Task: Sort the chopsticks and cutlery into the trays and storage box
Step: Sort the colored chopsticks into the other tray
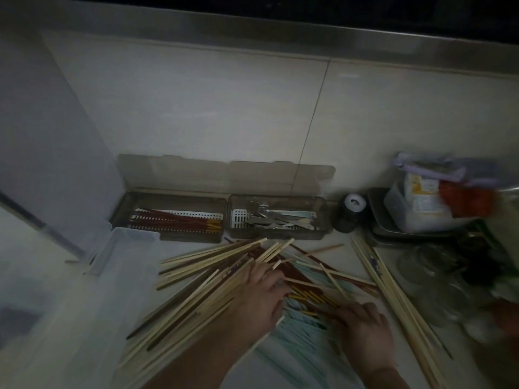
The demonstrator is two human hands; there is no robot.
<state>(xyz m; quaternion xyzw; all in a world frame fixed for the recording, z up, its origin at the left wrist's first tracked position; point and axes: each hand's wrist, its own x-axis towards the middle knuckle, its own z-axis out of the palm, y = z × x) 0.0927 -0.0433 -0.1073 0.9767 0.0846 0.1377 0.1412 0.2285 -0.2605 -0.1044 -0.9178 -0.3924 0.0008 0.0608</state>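
Dim light and blur here, so a lot is hard to read. My left hand [259, 296] lies across the pile of pale chopsticks [213, 265], its fingers curled down among the red chopsticks [306, 294] in the middle; whether they actually pinch one, I cannot tell. My right hand [365, 327] is beside it, its fingers bent onto the same red ones at the near end, and again the grip itself is too smeared to judge. Under both hands lie pale green wrapped pieces [303, 335], partly covered by my wrists and cut off at the bottom edge. A separate bunch of long pale sticks [393, 293] runs off toward the lower right.

Further back, against the wall, two smoky trays with lids up: the left tray [168, 197] holds red chopsticks laid flat, the right tray [320, 209] holds metal cutlery [269, 217], jumbled, individual pieces unclear. A clear storage box [123, 242] sits at left, its contents hidden by glare. At right there is a dark jar [348, 214], a metal tray carrying a plastic container [410, 209], and glassware [429, 273], all blurred. The tabletop [280, 369] is pale, the wall [196, 108] large light tiles.
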